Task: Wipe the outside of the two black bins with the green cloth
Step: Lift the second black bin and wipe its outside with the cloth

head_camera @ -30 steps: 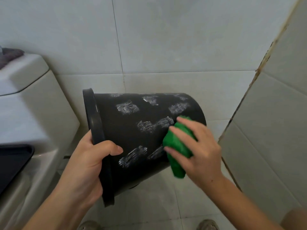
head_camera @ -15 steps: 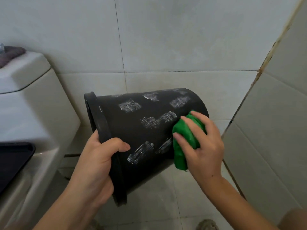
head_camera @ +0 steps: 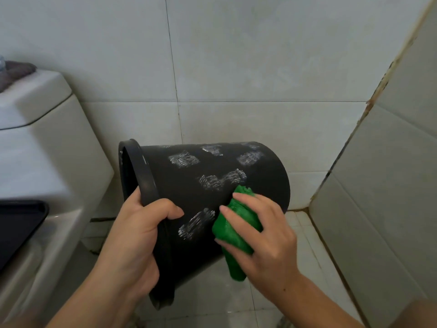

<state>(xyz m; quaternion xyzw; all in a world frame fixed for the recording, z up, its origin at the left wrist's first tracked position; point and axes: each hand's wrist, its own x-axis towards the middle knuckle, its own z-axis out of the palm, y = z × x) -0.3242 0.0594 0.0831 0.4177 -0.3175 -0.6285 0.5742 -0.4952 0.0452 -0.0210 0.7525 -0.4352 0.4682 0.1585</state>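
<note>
A tiled bathroom corner, with pale wall tiles (head_camera: 236,55) behind and a tiled floor (head_camera: 307,245) below. At the centre, a black bin (head_camera: 189,185) is held off the floor, tipped on its side with its open mouth toward nine o'clock and its base toward three o'clock. The left hand (head_camera: 139,233) grips the rim, thumb curled over it. The right hand (head_camera: 267,237) grasps a bunched green cloth (head_camera: 236,228) and presses it to the bin's side at about four o'clock. Several chalky white smears remain on the side, so this bin looks only partly wiped. No second bin is in view, so that one appears to be left to do. A toilet tank (head_camera: 47,138) stands close at nine o'clock and a side wall (head_camera: 390,185) at three o'clock. Open floor lies beneath, so turning room seems modest.
</note>
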